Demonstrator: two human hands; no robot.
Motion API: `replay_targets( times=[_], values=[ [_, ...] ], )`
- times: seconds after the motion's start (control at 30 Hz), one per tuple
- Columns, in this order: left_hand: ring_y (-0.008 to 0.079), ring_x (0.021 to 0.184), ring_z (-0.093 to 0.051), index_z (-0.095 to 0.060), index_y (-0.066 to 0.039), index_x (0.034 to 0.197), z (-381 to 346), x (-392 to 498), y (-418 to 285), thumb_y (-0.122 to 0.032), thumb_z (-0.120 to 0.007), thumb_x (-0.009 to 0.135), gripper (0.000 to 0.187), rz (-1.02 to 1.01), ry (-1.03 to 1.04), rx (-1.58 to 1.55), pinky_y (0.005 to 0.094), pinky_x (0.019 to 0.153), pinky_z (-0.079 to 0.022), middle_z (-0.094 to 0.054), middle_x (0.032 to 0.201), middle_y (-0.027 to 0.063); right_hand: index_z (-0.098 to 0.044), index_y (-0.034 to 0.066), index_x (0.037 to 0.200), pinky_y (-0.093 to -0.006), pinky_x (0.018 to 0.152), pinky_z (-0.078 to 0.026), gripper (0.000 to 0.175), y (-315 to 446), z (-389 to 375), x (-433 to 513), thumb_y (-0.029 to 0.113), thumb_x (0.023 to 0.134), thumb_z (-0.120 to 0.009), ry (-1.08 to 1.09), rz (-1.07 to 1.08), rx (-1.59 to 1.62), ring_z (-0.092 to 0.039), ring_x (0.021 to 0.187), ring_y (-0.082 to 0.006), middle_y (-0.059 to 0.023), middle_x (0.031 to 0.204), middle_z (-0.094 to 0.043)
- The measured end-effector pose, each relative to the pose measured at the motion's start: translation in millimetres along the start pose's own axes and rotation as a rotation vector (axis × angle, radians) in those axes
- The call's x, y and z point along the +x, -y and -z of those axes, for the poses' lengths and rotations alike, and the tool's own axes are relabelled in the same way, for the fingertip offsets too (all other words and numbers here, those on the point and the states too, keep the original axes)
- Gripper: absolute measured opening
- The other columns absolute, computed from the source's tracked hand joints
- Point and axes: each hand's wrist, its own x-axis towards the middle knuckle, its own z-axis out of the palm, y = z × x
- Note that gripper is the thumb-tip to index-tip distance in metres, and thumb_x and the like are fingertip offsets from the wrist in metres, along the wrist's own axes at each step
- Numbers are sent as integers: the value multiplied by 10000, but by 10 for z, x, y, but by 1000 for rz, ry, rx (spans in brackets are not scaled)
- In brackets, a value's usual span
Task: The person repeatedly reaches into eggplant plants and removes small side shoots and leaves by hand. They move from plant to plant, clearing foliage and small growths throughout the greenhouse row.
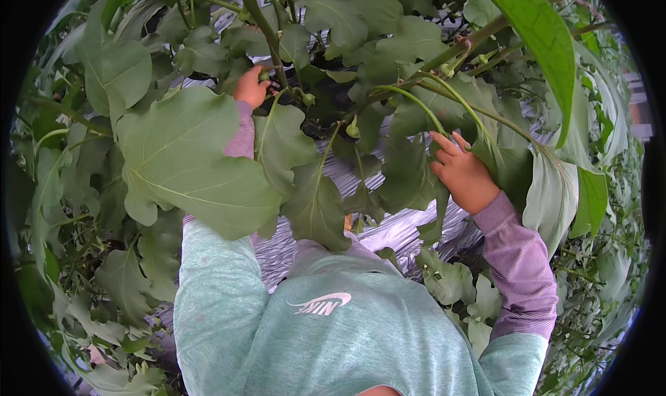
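Observation:
My left hand [252, 88] reaches in beside a thick green stem [265, 29] of a broad-leaved plant, probably an eggplant. Its thumb and forefinger lie around a small green bud [264, 76]; whether they grip it is unclear. A big lobed leaf [182, 161] covers most of that forearm. On the other side, my right hand [460, 172] has its fingers spread among leaf stalks [416, 100], against a drooping leaf [510, 172]. Between my hands hang a green flower bud or young fruit [353, 129] and another green bud [308, 100].
Silvery plastic mulch film [416, 227] covers the ground below the leaves. A thick branch [468, 41] slants across the upper right, with a large leaf [546, 47] hanging close to the camera. Dense foliage [73, 172] crowds both sides.

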Motion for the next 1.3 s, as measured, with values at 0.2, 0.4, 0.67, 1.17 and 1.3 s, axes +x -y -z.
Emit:
replay_targets(
  times=[0.2, 0.4, 0.67, 1.17, 1.3],
  values=[
    [343, 998, -612, -569, -99, 1178, 164, -174, -46, -69, -585, 858, 322, -41, -143, 453, 437, 806, -507, -565, 1201, 152, -658, 56, 895, -473, 1144, -286, 212, 5, 51, 84, 15, 703, -579, 123, -50, -38, -373, 1358, -245, -83, 1011, -608],
    [396, 1075, -565, -525, -155, 1302, 116, -241, 66, -158, -615, 861, 450, 33, 200, 313, 463, 906, -461, -533, 1241, 178, -652, 53, 924, -475, 1153, -267, 215, 21, 199, 151, 31, 727, -568, 135, -57, -70, -376, 1354, -239, -77, 1001, -605],
    [310, 956, -637, -545, -32, 1213, 351, -580, -996, -166, -585, 907, 337, -95, -33, 387, 416, 820, -510, -612, 1162, 145, -645, 49, 937, -498, 1159, -236, 244, -38, 179, 162, 4, 706, -580, 78, 1, -4, -379, 1349, -262, -90, 986, -594],
    [444, 1078, -546, -446, 14, 1190, -2072, -1014, -1041, -286, -658, 873, 484, 102, 138, -205, 477, 871, -457, -574, 1152, 275, -645, 33, 974, -482, 1142, -275, 294, -60, 209, 237, -20, 692, -579, 125, -129, 93, -383, 1349, -256, -98, 1017, -586],
    [414, 1068, -552, -454, 12, 1199, -1807, -1065, -965, -283, -660, 877, 483, 59, 140, -121, 464, 862, -470, -577, 1151, 253, -645, 34, 979, -483, 1143, -273, 304, -59, 277, 286, -28, 688, -580, 95, -126, 119, -382, 1349, -260, -99, 1020, -586]
  ],
)
